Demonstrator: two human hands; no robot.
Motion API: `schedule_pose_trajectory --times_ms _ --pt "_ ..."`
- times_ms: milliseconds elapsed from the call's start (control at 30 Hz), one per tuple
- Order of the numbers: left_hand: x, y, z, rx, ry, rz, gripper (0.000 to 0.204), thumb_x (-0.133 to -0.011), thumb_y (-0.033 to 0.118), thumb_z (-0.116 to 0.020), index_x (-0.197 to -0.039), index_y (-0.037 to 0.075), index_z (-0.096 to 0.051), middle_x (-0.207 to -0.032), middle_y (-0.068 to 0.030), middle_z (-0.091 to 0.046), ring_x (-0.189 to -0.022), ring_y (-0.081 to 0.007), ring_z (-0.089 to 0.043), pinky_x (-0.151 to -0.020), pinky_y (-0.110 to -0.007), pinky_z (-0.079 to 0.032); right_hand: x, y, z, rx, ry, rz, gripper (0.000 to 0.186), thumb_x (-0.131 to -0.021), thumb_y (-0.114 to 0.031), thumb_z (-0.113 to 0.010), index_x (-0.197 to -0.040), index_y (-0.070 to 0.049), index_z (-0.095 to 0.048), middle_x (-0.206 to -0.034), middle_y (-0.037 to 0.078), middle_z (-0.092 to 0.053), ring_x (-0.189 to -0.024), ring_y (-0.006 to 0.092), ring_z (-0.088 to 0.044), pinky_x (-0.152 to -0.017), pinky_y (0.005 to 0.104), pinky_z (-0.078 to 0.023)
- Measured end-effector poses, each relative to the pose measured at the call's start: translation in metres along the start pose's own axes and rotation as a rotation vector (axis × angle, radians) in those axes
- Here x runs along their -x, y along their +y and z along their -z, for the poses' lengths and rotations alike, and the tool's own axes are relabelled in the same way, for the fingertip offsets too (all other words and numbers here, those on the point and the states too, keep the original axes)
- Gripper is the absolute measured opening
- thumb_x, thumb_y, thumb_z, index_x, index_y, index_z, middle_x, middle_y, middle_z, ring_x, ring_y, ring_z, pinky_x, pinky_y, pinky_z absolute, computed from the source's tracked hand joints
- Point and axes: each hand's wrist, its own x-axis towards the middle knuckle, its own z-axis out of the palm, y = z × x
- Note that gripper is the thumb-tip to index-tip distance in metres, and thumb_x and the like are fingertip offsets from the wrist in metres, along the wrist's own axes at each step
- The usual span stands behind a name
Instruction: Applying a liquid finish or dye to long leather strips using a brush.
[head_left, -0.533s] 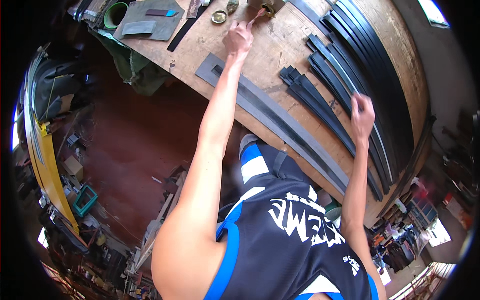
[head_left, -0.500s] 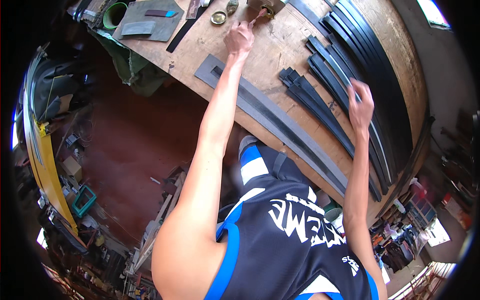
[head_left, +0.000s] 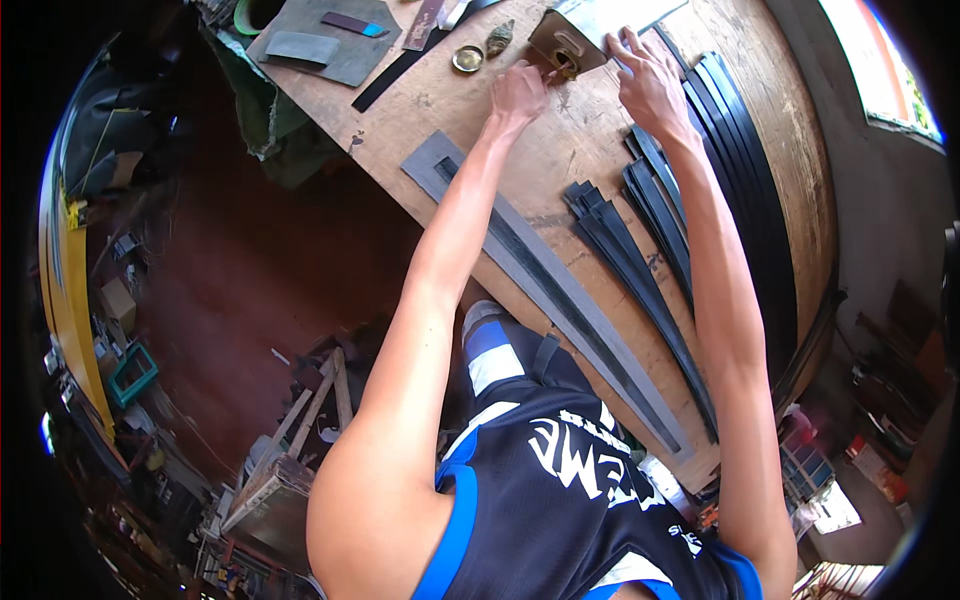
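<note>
My left hand [head_left: 518,95] is closed at the brass-coloured opening of a metal can [head_left: 580,30] at the top centre, pinching a small brush mostly hidden there. My right hand [head_left: 648,85] has its fingers apart, their tips at the can's right-hand edge. Left of the can lie a round brass lid [head_left: 467,59] and a mottled lumpy object [head_left: 500,37]. Below both hands, a long grey board with a dark central strip [head_left: 560,300] runs along the wooden table's [head_left: 380,145] near edge, beside bundles of black strips [head_left: 615,245].
A wide stack of long black strips [head_left: 750,200] curves along the right. A grey plate with small blades [head_left: 310,60] occupies the upper left corner. Yellow metal piece [head_left: 80,330], teal crate [head_left: 130,375] and wooden scraps [head_left: 320,400] stand around the red floor [head_left: 230,280].
My right hand has left the black strips and moved up to the can. My left hand remains at the opening. The view has shifted slightly, bringing more of the can in.
</note>
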Motion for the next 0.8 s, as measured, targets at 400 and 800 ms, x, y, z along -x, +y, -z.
schedule_pose_trajectory --times_ms 400,800 --pt "0.018 0.006 0.008 0.859 -0.348 0.683 0.022 -0.091 0.020 -0.060 -0.090 0.002 -0.072 -0.072 -0.0079 -0.064 -0.049 -0.0122 -0.053 -0.041 -0.028 -0.038 0.003 0.003 -0.003 0.025 -0.082 -0.108 0.073 -0.078 -0.003 -0.046 -0.147 -0.029 -0.042 -0.157 0.001 -0.030 -0.141 0.0362 -0.034 -0.115 0.0589 -0.023" --pt "0.051 0.021 -0.003 1.385 -0.216 0.909 0.025 -0.098 0.023 -0.056 -0.091 0.001 -0.066 -0.075 -0.0018 -0.055 -0.045 -0.0045 -0.038 -0.035 -0.020 -0.023 0.001 0.002 -0.001 -0.030 -0.093 -0.131 0.075 -0.075 -0.002 -0.047 -0.146 -0.028 -0.043 -0.156 0.000 -0.032 -0.138 0.0360 -0.039 -0.114 0.0540 -0.029"
